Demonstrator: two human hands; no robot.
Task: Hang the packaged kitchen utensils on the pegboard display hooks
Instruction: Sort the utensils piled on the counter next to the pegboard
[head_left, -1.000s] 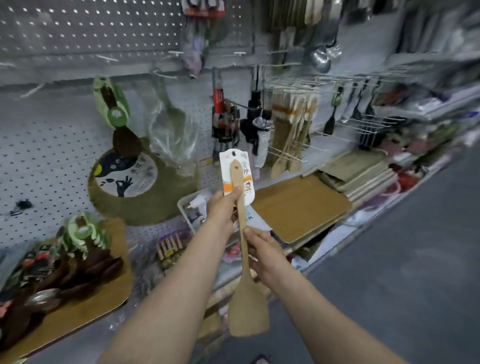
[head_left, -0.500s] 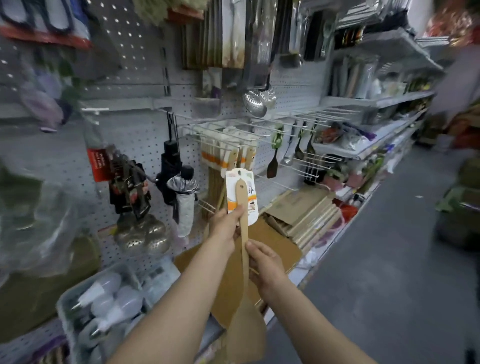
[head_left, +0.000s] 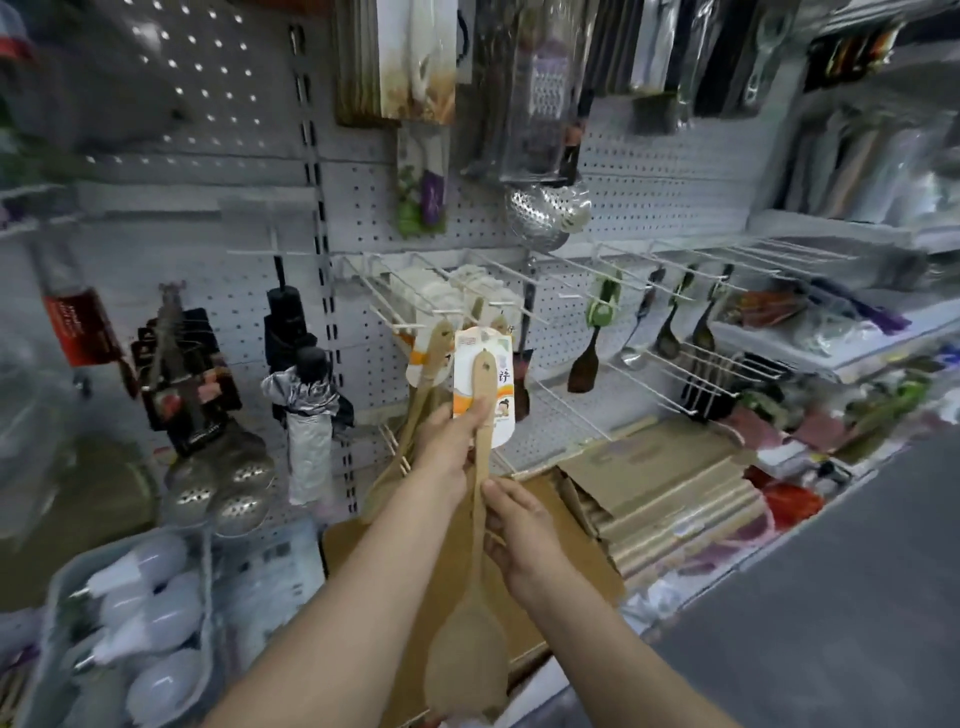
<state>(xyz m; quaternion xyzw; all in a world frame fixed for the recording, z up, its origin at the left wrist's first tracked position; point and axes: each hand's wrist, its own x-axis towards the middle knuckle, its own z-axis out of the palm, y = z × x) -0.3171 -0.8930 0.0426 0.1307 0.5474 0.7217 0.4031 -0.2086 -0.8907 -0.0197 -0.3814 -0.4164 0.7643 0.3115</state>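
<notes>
I hold a wooden spatula (head_left: 480, 519) upright in front of the pegboard (head_left: 660, 192). A white and orange label card (head_left: 485, 389) backs its handle top. My left hand (head_left: 449, 449) grips the handle just under the card. My right hand (head_left: 519, 535) pinches the handle lower down, above the blade. The card top sits just below the tips of white wire hooks (head_left: 467, 312). On those hooks hang several similar carded wooden spatulas (head_left: 423, 374), right behind mine.
Dark ladles and spoons (head_left: 670, 332) hang on hooks to the right. Folded umbrellas (head_left: 306, 389) and metal strainers (head_left: 218, 483) hang at left. A steel colander (head_left: 545, 208) hangs above. Wooden boards (head_left: 660, 493) lie stacked on the shelf below. Grey aisle floor (head_left: 831, 597) at right.
My view has swung right along the display and closer to the hooks. Both hands kept their hold and carried the spatula up to the row of hanging wooden spatulas.
</notes>
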